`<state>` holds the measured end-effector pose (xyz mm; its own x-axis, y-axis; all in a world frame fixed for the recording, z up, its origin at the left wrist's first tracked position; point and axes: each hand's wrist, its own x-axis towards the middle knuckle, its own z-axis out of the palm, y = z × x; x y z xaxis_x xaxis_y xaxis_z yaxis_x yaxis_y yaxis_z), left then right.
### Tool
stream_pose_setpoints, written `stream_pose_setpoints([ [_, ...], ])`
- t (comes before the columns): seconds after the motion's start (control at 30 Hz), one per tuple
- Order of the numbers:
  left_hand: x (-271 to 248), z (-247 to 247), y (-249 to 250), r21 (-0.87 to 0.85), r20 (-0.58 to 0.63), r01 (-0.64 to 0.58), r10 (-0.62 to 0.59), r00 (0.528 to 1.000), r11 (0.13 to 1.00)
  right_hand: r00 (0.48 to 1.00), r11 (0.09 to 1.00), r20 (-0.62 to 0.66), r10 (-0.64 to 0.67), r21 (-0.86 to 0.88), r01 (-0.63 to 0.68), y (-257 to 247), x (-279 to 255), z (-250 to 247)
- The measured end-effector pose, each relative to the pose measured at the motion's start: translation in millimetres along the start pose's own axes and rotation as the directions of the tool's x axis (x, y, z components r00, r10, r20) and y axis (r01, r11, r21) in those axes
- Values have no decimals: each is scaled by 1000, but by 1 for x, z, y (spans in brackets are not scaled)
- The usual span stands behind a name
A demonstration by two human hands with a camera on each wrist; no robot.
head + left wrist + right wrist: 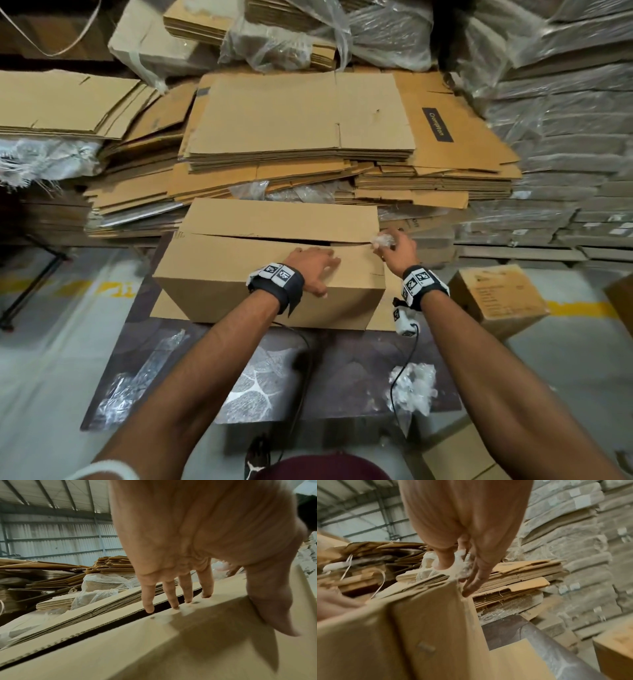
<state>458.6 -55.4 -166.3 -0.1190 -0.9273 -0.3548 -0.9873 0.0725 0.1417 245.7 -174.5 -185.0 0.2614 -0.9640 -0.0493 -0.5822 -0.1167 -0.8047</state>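
Here, both hands work at the seam of a carton

The brown cardboard box (267,274) lies on a dark leaf-patterned mat (342,370), at 12 o'clock from the person. Its two top flaps are folded down, with a narrow dark slit between them.

The left hand (313,270) lies flat on the near flap, with the arm stretched forward. Its fingers (149,601) are straight and spread, their tips touch the edge of the slit, and the thumb hangs over the front edge.

The right hand (399,251) is at the 3 o'clock end of the seam, by the box corner. Its thumb and fingers pinch a crumpled wad of clear plastic (382,240). Whether this wad is attached to the box I cannot tell, because the right wrist view is blurred.

The inside of the box is hidden; the slit shows only darkness. Stacks of flattened brown cardboard (301,116) rise at 12 o'clock behind the box and are cut off by the upper frame edge.
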Motion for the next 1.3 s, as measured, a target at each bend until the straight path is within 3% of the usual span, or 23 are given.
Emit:
stream_pose_setpoints([
  [0.13,-19,-5,-33,-23,5,36,-36,999,999,984,941,98,150,290,-172,9,-2,3],
  [0.27,-29,-13,-60,-124,62,87,-79,995,989,922,730,248,298,563,-388,5,-15,17],
  [0.33,-25,-17,-54,-245,32,112,-108,994,963,917,707,271,293,584,-399,-1,-26,23],
  [0.5,3,-6,4,-282,-200,-10,-48,979,959,922,846,160,353,367,-388,0,-27,43],
  [0.63,24,23,37,-221,-156,41,-77,985,974,897,801,219,384,404,-441,8,-29,53],
  [0.7,26,40,44,-170,-174,76,-105,979,983,897,739,228,377,510,-440,11,-30,56],
  [0.83,24,54,45,-79,-263,76,-94,960,994,892,524,224,392,743,-417,26,-37,57],
  [0.93,26,53,44,-62,-260,70,-84,962,996,901,336,193,388,881,-333,32,-45,54],
  [0.97,26,53,45,-62,-260,69,-83,962,996,910,314,169,379,902,-298,32,-49,52],
  [1.07,26,54,45,-61,-267,70,-84,960,996,927,381,104,360,891,-248,29,-58,47],
  [1.17,26,54,44,-68,-272,68,-84,959,995,905,579,10,425,765,-281,29,-65,40],
  [1.23,27,55,44,-71,-273,68,-85,958,995,914,738,-30,404,601,-306,41,-73,33],
  [1.3,30,57,44,-67,-281,72,-88,956,995,933,904,-35,358,264,-337,66,-90,21],
])
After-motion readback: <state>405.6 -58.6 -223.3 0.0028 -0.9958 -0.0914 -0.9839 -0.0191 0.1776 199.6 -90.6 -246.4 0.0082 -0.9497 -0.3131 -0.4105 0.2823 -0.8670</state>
